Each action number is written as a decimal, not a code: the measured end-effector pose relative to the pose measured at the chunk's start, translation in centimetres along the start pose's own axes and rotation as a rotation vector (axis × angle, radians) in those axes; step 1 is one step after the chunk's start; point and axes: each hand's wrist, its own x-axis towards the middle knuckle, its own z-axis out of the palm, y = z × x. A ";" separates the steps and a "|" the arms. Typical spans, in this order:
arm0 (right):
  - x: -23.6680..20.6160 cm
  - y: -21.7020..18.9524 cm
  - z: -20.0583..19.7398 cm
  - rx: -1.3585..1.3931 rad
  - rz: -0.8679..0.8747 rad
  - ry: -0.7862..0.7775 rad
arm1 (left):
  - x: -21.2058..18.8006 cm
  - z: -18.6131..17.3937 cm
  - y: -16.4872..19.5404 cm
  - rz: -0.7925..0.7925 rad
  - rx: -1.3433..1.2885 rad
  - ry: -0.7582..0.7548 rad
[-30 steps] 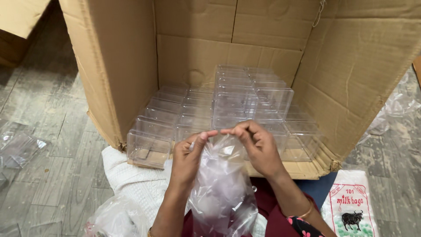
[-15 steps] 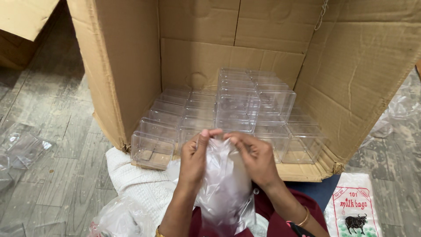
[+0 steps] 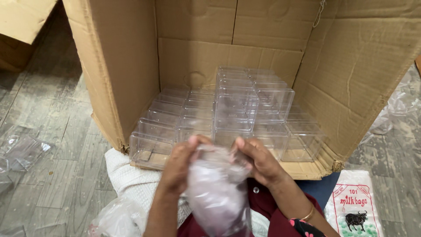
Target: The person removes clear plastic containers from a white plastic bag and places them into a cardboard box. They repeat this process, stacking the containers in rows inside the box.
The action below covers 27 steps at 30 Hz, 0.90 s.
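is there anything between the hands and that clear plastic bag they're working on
Nothing visible. The left hand and right hand both already grip the top of the crumpled clear plastic bag, in front of the open brown cardboard box of clear plastic containers.

Both hands pinch clear plastic bag before carton of clear boxes.

One large cardboard carton lies open on its side, packed with clear plastic boxes — too many, and too overlapping, for an exact count, though well over a dozen show. Two hands, the left and the right, share one clear plastic bag. One white printed packet, one white cloth and several loose clear wrappers lie on the floor.
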 end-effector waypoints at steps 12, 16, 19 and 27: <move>6.0 0.2 10.4 -0.784 -0.117 -0.029 | -6.9 -0.3 10.2 0.144 1.439 0.765; 5.9 1.3 13.9 -1.257 0.075 0.006 | -7.0 -0.4 10.8 0.058 1.574 0.849; 4.2 1.4 13.4 -1.202 0.112 0.136 | -7.3 -0.1 11.0 -0.041 1.435 0.805; -2.0 -4.6 2.6 -1.008 -0.887 0.552 | -0.2 6.0 2.6 0.635 0.463 0.014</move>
